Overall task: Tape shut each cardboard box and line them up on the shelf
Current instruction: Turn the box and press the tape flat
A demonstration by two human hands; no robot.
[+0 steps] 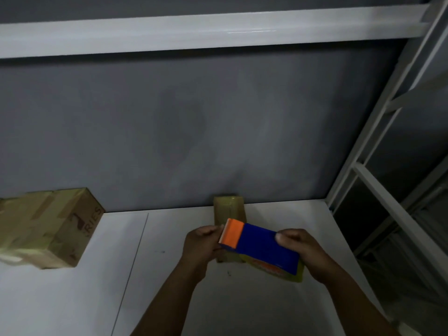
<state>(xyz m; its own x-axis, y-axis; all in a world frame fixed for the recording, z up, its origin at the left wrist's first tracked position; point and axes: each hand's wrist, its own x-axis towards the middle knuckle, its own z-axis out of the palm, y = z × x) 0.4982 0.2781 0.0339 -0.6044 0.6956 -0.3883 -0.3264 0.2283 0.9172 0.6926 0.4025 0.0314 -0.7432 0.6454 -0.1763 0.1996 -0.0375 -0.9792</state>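
A blue tape dispenser (264,247) with an orange toothed blade end is held over a small cardboard box (229,207) that stands against the grey wall on the white shelf (169,275). My right hand (299,251) grips the dispenser's blue body from the right. My left hand (200,241) has its fingers curled at the blade end, on the tape edge or the box; which one is hidden. The yellowish tape roll (278,271) shows below the dispenser. A bigger taped cardboard box (48,226) sits at the left of the shelf.
A white shelf beam (194,32) runs overhead. The white metal rack frame (378,154) stands at the right edge of the shelf. A thin seam crosses the shelf surface between the two boxes.
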